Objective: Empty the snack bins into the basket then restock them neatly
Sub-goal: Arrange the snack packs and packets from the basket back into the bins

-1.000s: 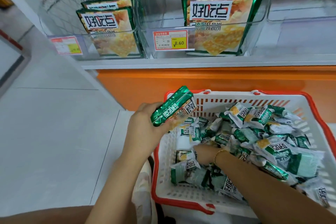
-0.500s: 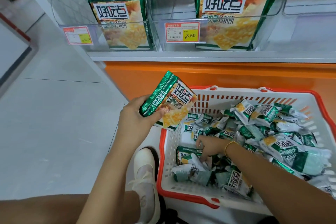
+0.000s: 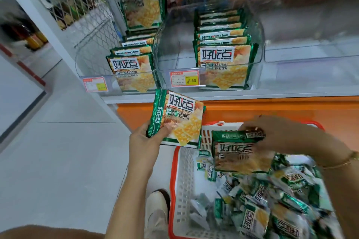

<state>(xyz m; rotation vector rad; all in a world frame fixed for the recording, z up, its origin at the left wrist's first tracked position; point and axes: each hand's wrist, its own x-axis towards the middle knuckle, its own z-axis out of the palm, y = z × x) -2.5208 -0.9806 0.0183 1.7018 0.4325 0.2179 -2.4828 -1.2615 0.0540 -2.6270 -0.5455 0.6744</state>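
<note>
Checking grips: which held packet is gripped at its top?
The right hand's packet, over the basket; the left hand's packet is held at its side.

Basket point(image 3: 181, 184): was cut off at the bottom edge.
Left tag point(image 3: 94, 84): print was blurred beyond reading.
Right hand point(image 3: 287, 136): was smeared.

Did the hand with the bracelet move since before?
Yes. The right hand rose out of the basket pile toward its far rim, now gripping a snack pack.

The left hand point(image 3: 143, 141) and right hand point(image 3: 281, 134) hold one biscuit packet point(image 3: 178, 118) point(image 3: 239, 153) each. One basket point(image 3: 172, 180) holds packets too jumbled to count. Three clear bins point(image 3: 93, 64) point(image 3: 174, 44) point(image 3: 310, 64) bear two price tags point(image 3: 184, 78) point(image 3: 95, 84).
</note>
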